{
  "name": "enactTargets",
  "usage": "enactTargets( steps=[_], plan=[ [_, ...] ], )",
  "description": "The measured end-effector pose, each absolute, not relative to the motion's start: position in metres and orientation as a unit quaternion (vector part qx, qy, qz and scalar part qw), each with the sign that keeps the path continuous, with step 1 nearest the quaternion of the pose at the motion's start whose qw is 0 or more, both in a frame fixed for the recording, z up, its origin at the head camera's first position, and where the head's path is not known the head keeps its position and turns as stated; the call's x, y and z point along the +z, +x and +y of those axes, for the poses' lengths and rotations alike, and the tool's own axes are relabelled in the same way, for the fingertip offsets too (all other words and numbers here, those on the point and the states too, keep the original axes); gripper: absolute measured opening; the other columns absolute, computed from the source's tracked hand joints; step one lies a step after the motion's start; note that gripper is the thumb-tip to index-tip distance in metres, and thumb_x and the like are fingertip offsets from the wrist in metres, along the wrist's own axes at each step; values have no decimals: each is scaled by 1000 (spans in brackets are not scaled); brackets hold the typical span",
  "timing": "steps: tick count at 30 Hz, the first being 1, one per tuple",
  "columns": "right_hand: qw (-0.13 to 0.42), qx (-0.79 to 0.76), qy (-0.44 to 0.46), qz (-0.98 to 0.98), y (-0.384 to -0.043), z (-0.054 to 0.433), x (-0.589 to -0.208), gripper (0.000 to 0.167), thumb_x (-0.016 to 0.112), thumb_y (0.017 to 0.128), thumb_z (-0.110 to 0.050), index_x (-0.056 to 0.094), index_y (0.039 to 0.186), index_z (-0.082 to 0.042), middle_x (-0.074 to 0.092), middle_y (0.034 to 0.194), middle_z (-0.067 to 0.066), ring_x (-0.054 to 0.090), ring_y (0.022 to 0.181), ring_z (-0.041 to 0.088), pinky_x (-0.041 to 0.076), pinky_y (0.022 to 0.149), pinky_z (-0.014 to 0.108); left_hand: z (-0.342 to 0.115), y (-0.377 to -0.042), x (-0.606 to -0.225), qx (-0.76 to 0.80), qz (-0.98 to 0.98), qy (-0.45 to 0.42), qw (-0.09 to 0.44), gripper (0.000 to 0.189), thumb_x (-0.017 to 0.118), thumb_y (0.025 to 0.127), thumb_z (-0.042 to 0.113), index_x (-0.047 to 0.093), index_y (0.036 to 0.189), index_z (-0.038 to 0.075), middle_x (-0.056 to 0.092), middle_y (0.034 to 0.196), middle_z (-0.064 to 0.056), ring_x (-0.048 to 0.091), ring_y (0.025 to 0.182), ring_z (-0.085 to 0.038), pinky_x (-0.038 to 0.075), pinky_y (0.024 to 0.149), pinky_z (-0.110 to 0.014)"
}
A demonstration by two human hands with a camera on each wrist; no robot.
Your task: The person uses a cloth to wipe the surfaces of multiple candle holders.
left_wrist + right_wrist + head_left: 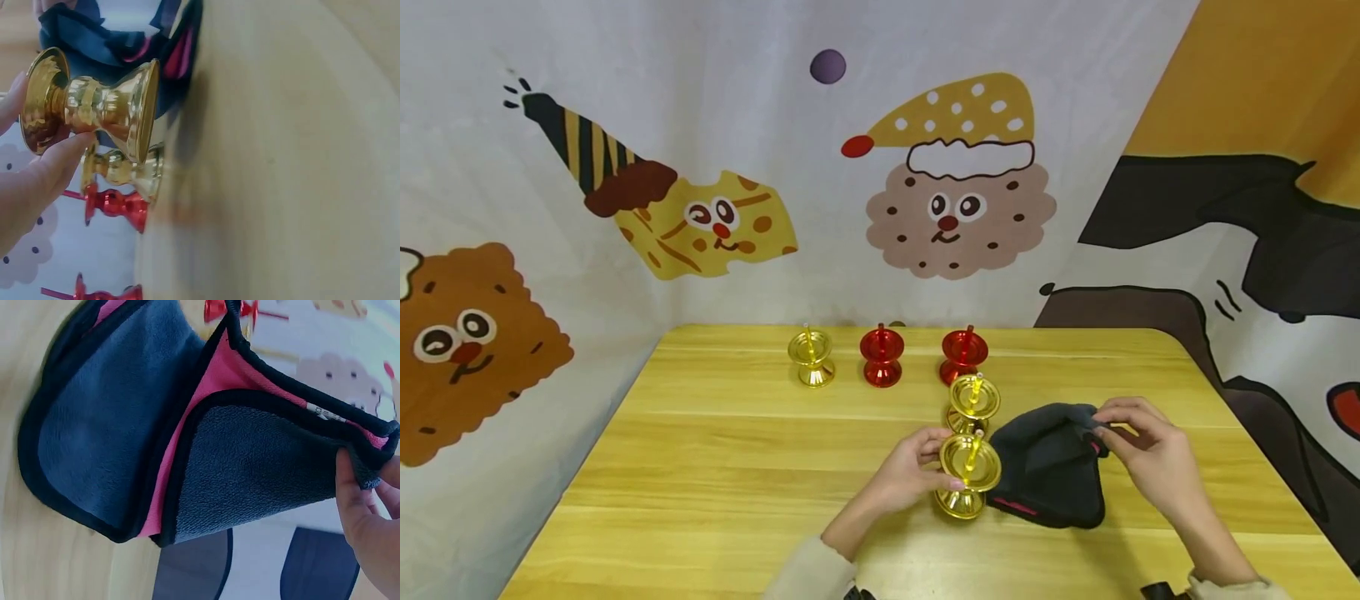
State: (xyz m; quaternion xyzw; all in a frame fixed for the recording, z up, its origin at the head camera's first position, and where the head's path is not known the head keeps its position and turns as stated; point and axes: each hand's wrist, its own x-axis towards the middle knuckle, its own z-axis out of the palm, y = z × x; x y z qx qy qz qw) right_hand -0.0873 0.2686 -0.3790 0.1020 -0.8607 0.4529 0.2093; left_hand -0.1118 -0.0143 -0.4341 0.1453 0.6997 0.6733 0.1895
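My left hand (904,475) grips a gold candle holder (970,463) with a wide dish, a narrow waist and a flared base. In the left wrist view, that candle holder (106,106) hangs above the table with the thumb at its waist. My right hand (1161,462) pinches the corner of a dark blue-grey cloth (1052,462), edged in black with pink showing inside. The cloth (250,465) rises in a folded flap toward the fingers in the right wrist view, its other part lying lower. Just behind the held holder stands a second gold candle holder (974,398).
Along the back edge of the wooden table (715,475) stand another gold candle holder (812,358), a red candle holder (882,354) and a second red candle holder (964,354). Behind the table hangs a curtain (820,217) printed with cartoon biscuits and cheese.
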Motion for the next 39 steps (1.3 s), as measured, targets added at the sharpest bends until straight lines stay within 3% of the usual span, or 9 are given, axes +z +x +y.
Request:
enactTargets(
  steps=[5, 21, 26, 31, 39],
  plan=[
    [232, 446, 72, -861, -92, 290, -375, 15, 61, 74, 22, 61, 86, 13, 54, 91, -7, 52, 85, -2, 43, 75, 5, -8, -109, -446, 681, 687, 153, 202, 51, 71, 69, -9, 51, 115, 1, 59, 112, -11, 55, 105, -23, 47, 87, -27],
    [211, 424, 16, -881, -94, 308, -387, 11, 63, 80, 10, 61, 90, 12, 52, 90, -10, 49, 84, -6, 40, 73, 1, 7, -109, -459, 685, 676, 175, 206, 58, 71, 69, -12, 46, 120, -2, 56, 114, -10, 53, 108, -21, 46, 89, -25],
    [215, 422, 26, -881, -95, 304, -390, 9, 62, 79, 12, 62, 89, 12, 52, 90, -12, 49, 84, -7, 40, 73, 1, 3, -115, -457, 661, 693, 192, 214, 58, 73, 71, -5, 46, 122, -2, 54, 118, -9, 51, 110, -21, 44, 91, -25],
    [206, 422, 31, -882, -94, 302, -394, 9, 62, 79, 12, 62, 88, 12, 52, 90, -12, 49, 83, -8, 42, 71, 2, -3, -132, -456, 659, 701, 194, 191, 55, 72, 77, 2, 44, 124, -6, 49, 125, -18, 48, 115, -30, 42, 96, -32],
    [191, 421, 34, -886, -93, 298, -406, 11, 64, 77, 13, 63, 88, 9, 53, 90, -11, 48, 84, -9, 41, 72, 1, -7, -170, -447, 598, 777, 139, 141, 66, 74, 77, 17, 41, 133, 3, 43, 134, -14, 44, 120, -30, 42, 95, -39]
  ],
)
